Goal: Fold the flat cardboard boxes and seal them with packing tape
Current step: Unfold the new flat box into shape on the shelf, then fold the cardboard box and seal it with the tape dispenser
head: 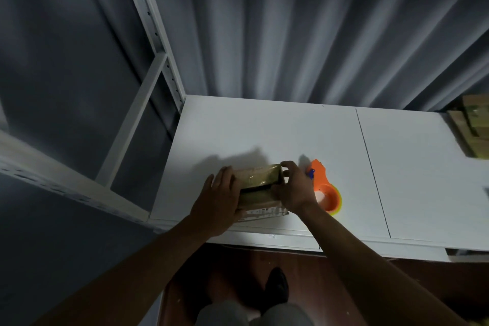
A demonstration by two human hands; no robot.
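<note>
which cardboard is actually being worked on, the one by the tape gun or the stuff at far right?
The small cardboard box beside the orange tape dispenser: the left hand and right hand hold it. The cardboard stack at the table's far right edge lies untouched.

1. A white worktop [264, 127] fills the middle, with a thin dark seam [371, 167] running front to back on its right part.
2. A grey pleated curtain [291, 29] hangs behind it.
3. A white perforated metal shelf frame [148, 18] stands at the left.
4. The reddish-brown floor [330, 286] shows below, with a dark shoe [276, 283] on it.
</note>
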